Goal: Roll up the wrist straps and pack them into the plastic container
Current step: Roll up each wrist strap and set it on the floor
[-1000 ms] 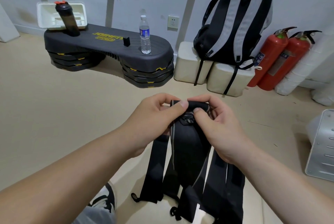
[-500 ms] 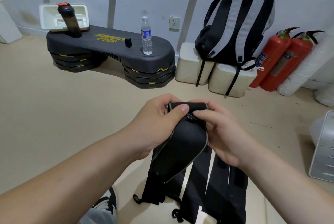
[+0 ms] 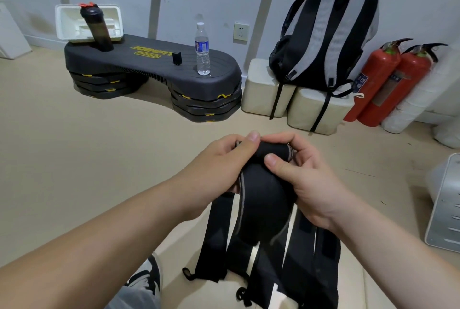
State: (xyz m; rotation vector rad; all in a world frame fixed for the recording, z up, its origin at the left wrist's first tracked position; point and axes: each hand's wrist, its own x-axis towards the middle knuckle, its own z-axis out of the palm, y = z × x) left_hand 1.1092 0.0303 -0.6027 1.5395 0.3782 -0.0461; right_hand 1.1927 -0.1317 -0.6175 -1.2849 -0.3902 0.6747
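Several black wrist straps (image 3: 263, 254) hang loose nearest the camera, well short of the step platform (image 3: 154, 64), their tails unrolled beside a shoe (image 3: 146, 276). Just above them both hands work one strap. The left hand (image 3: 221, 166) curls round one end of the roll (image 3: 272, 151), thumb on top, and the right hand (image 3: 308, 179) pinches the other end. Compared with a second ago the roll is fatter, and the strap under it bellies out instead of hanging flat. I judge this first strap partly wound and the others not yet begun. Farthest off, the white plastic container (image 3: 61, 22) sits at the platform's left end, behind a shaker bottle (image 3: 95, 28), with no strap visible in it.
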